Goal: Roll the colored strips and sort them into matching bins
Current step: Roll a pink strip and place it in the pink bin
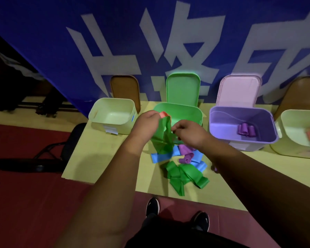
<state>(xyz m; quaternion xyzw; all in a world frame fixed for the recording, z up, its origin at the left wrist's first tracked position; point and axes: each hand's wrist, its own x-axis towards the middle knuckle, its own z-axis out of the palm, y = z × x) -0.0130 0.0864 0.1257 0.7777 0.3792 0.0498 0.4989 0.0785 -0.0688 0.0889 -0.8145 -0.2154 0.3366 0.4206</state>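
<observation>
Two hands meet above a yellow worktop point(100, 154). The left hand point(147, 122) fingers curl round the top of a hanging green strip point(164, 140), with a coral roll point(163, 114) at their tips. The right hand point(188, 133) pinches the same strip. The green bin point(177, 104) stands at twelve o'clock, the purple bin point(222, 120) at three, and loose strips point(183, 174) lie at six

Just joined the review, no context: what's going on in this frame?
A person holds a green strip above the table, left hand and right hand each pinching it, in front of the open green bin. It hangs unrolled. An orange piece shows at the left fingertips. The purple bin holds purple rolls. Loose green strips, blue strips and stray purple rolls lie on the table.
</observation>
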